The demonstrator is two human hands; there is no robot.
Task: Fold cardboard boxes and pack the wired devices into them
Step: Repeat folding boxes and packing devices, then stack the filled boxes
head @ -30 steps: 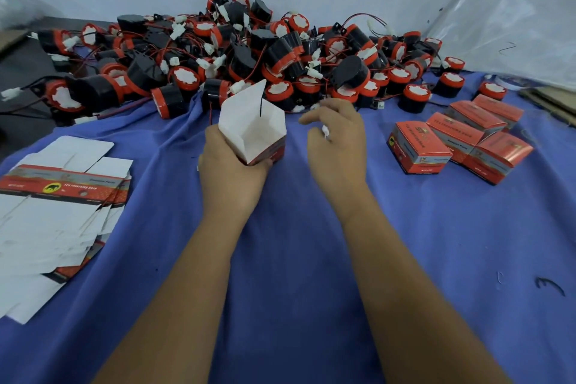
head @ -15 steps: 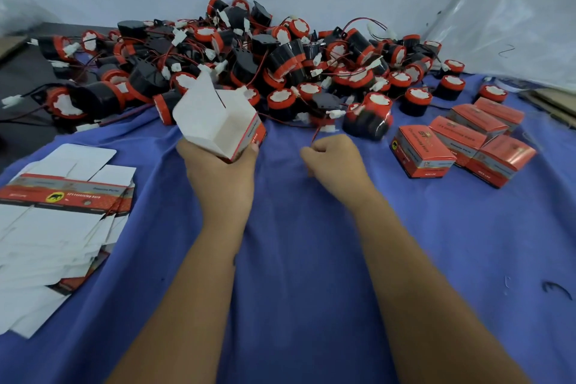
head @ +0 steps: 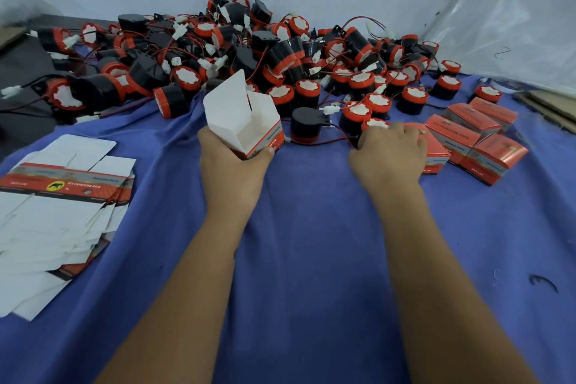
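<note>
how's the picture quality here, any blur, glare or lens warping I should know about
Head view: soft, even light with faint shadows; the right hand on the device pile is slightly motion-blurred, the open box in the left hand fairly crisp; glare on the plastic sheet; wide-angle bending at the edges.

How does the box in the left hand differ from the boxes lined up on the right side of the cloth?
The box in the left hand is open on top, flaps up, white inside showing; the finished boxes are closed all round. The left hand holds its box up off the blue cloth, tilted; the finished boxes lie on the cloth, close together. Both share the red printed outside with a grey band.
</note>
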